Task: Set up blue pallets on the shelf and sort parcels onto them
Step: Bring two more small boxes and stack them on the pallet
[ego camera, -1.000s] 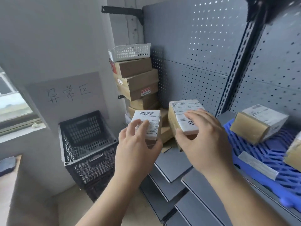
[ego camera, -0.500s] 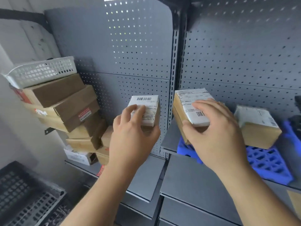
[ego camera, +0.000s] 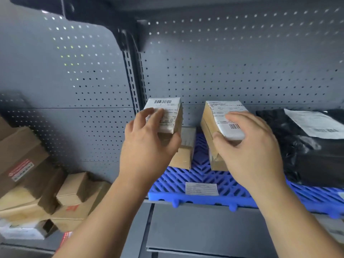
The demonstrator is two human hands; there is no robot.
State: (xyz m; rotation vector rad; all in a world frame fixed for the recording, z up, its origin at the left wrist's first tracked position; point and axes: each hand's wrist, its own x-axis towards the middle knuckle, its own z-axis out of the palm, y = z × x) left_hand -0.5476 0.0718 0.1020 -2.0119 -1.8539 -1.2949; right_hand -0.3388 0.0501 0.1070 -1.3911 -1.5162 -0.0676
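A: Obs., landmark blue pallet (ego camera: 201, 175) on the shelf (ego camera: 204, 228). Left hand (ego camera: 147, 146)?

B: Fingers (ego camera: 149, 113) and thumb pinch a small labelled parcel (ego camera: 167, 116), held above the pallet's left end.

A: Right hand (ego camera: 255, 146)?

B: Fingers clamp a taller brown parcel (ego camera: 216, 118) over the pallet's middle; contact below cannot be told.

A: Other items?

B: Brown box (ego camera: 183, 155) on the pallet's left; black bag (ego camera: 307, 146) at its right; cartons (ego camera: 37, 183) well left.

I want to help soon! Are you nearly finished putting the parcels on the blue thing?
Partly. Done: the blue pallet is on the shelf, holding a black bag parcel and a small box. In hand: the left hand and right hand each hold a labelled box. Left: the piled boxes on the left.
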